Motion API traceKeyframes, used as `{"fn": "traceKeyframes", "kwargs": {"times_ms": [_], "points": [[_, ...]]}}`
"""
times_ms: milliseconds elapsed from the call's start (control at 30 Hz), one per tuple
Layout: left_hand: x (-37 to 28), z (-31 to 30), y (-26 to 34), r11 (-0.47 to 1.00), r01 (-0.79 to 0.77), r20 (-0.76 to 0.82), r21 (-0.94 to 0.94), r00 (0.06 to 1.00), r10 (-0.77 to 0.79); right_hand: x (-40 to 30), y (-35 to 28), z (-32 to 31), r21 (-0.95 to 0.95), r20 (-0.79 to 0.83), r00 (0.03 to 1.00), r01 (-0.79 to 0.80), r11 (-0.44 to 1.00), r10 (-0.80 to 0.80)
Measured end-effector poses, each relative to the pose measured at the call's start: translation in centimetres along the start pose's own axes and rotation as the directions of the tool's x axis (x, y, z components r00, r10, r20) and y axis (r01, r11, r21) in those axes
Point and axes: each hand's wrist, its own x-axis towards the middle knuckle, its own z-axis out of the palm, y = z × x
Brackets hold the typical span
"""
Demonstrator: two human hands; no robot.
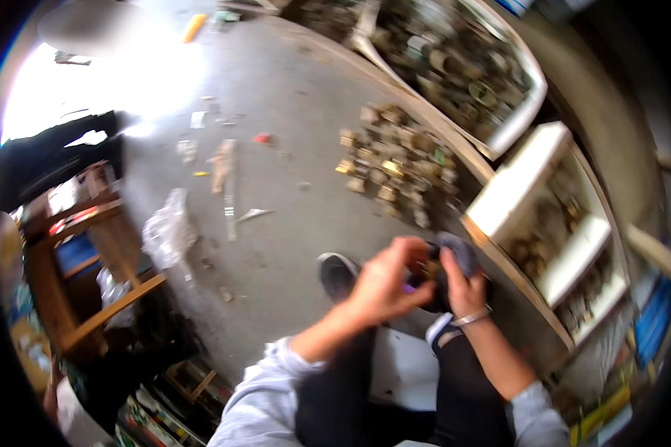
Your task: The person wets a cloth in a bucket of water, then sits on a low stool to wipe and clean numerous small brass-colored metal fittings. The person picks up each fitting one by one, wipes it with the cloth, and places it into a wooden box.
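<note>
Both of my hands are close together above the floor, blurred by motion. In my right hand [465, 293], which wears a metal bracelet at the wrist, is a bunched grey cloth [459, 252]. My left hand [383, 282] curls its thumb and fingers around a small brass-coloured part [428, 271] beside the cloth. A purple spot shows near the left thumb; what it belongs to is unclear. Ahead of my hands, a heap of brass-coloured metal fittings [392, 167] lies loose on the concrete floor [291, 223].
At right, a white bin [528, 103] and a divided white tray [576, 240] hold many metal pieces behind a wooden edge [483, 167]. Left are a crumpled plastic bag [170, 229] and a wooden frame [114, 304]. Scraps and an orange object [194, 27] lie on the floor.
</note>
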Motion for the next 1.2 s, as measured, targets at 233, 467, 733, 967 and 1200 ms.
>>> {"fn": "traceKeyframes", "kwargs": {"times_ms": [233, 467, 733, 967, 1200], "points": [[1.6, -1.2, 2.2, 0.959, 0.032, -0.108, -0.280, 0.992, -0.064, 0.7, 1.0, -0.7, 0.401, 0.002, 0.932, -0.332, 0.854, 0.361], [4.9, -0.4, 3.7, 0.937, -0.347, -0.150, -0.046, 0.929, 0.337, 0.1, 3.1, -0.2, 0.229, 0.059, 0.949, -0.315, 0.921, 0.310], [9.4, 2.3, -8.2, 0.825, 0.218, -0.290, 0.522, 0.954, -0.069, 0.3, 2.2, 0.1, 0.228, 0.076, 0.961, -0.275, 0.934, 0.265], [10.6, 4.2, -10.5, 0.693, 0.216, -0.288, 0.687, 0.958, -0.013, 0.5, 2.3, -0.1, 0.211, 0.099, 0.952, -0.304, 0.929, 0.289], [8.1, 1.9, -9.2, 0.834, 0.415, -0.037, -0.362, 0.888, -0.458, 0.6, 2.4, -0.1, 0.332, 0.026, 0.964, -0.258, 0.907, 0.265]]}}
